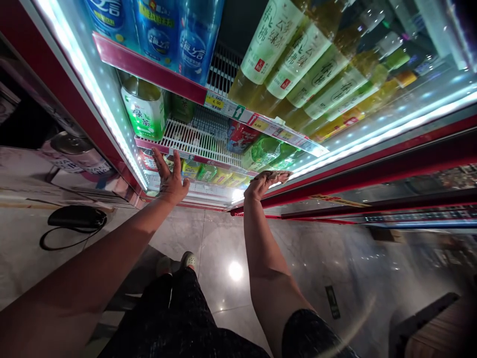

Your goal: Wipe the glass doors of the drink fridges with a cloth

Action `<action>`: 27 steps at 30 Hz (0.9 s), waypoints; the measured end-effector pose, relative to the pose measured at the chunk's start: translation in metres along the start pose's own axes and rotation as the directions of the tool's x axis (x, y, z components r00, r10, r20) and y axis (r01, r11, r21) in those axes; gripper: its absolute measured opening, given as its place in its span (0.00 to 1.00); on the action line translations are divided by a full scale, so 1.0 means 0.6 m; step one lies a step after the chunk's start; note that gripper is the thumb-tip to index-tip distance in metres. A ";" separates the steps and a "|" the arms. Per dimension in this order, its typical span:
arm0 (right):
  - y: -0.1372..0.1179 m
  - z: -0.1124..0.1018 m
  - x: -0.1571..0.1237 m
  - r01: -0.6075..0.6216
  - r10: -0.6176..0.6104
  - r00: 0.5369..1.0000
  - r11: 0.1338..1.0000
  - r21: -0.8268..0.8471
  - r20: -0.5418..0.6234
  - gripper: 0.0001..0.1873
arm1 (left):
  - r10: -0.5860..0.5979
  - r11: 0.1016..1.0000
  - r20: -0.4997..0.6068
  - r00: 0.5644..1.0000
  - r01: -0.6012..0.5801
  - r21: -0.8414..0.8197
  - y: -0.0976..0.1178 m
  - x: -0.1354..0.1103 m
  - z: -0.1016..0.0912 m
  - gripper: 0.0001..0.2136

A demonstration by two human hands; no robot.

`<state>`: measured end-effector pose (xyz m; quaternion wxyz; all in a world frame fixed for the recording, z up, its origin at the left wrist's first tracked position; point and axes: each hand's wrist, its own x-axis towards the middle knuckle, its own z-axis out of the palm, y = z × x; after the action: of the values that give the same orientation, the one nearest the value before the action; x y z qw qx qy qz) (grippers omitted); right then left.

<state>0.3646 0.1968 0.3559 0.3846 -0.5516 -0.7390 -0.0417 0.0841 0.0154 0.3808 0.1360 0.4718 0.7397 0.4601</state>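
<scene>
My left hand (171,181) is open, fingers spread, in front of the lower shelves of a lit drinks cooler. It holds nothing, and I cannot tell whether it touches the shelf edge. Just above its fingertips stands a bottle with a green-and-white label (143,112). My right hand (258,186) has a greyish-brown cloth (276,176) under its fingers. It presses the cloth against the lit edge of the cooler's glass door (298,171). Green bottles (263,151) are close by, behind the glass.
Blue bottles (158,35) and pale-labelled tea bottles (274,40) fill the upper shelf. A wire shelf (201,136) lies below. Large cans (76,149) stand outside at left. A black bag with a strap (76,217) lies on the tiled floor (223,238).
</scene>
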 end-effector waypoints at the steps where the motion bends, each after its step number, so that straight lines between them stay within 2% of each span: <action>1: -0.005 0.003 0.001 -0.031 0.030 0.996 0.999 -0.020 -0.083 0.40 | 0.007 1.000 0.002 1.000 -0.007 0.005 0.001 -0.001 0.000 0.53; 3: -0.013 0.011 -0.002 -0.082 0.072 0.973 0.996 -0.036 -0.218 0.42 | 0.016 1.000 -0.002 1.000 -0.016 -0.003 0.003 -0.002 -0.001 0.52; 6: -0.018 0.020 -0.019 -0.093 0.074 0.939 0.995 -0.042 -0.336 0.45 | 0.005 1.000 -0.018 1.000 -0.006 -0.027 0.004 -0.001 -0.001 0.51; 8: -0.021 0.022 -0.027 -0.128 0.106 0.919 0.991 -0.034 -0.379 0.45 | -0.006 1.000 -0.024 1.000 0.006 -0.019 0.004 0.000 0.001 0.53; 10: -0.026 0.022 -0.028 -0.145 0.128 0.919 0.989 -0.018 -0.373 0.45 | -0.013 1.000 -0.032 0.999 0.013 -0.006 0.006 0.000 0.006 0.56; 13: -0.043 0.026 -0.026 -0.137 0.137 0.944 0.990 0.019 -0.300 0.44 | -0.021 1.000 -0.057 0.998 0.021 0.003 0.011 -0.002 0.021 0.58; 16: -0.050 0.033 -0.042 -0.084 0.091 0.978 0.995 0.046 -0.186 0.44 | -0.030 0.999 -0.092 0.995 0.032 0.026 0.016 -0.002 0.039 0.59; 19: -0.020 0.032 -0.076 -0.014 0.018 0.997 0.999 0.049 -0.076 0.39 | -0.047 0.999 -0.115 0.992 0.050 0.019 0.016 -0.001 0.050 0.60; 20: -0.003 0.028 -0.085 0.035 -0.035 0.999 0.999 0.024 0.012 0.37 | -0.057 0.998 -0.121 0.991 0.058 0.007 0.015 -0.001 0.052 0.60; 21: 0.016 0.022 -0.091 0.087 -0.086 0.991 0.996 -0.004 0.100 0.34 | -0.065 0.998 -0.126 0.990 0.065 -0.003 0.014 0.000 0.054 0.61; 23: 0.047 0.008 -0.091 0.182 -0.171 0.965 0.982 -0.043 0.198 0.28 | -0.066 0.998 -0.136 0.989 0.066 -0.001 0.011 0.000 0.056 0.61; 27: 0.061 -0.007 -0.062 0.347 -0.328 0.920 0.936 -0.057 0.214 0.24 | -0.014 0.995 -0.152 0.988 0.028 0.091 0.008 0.001 0.062 0.61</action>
<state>0.4013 0.1797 0.3225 0.2688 -0.4349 -0.8551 -0.0860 0.1103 0.0370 0.3647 0.0623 0.4335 0.7735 0.4581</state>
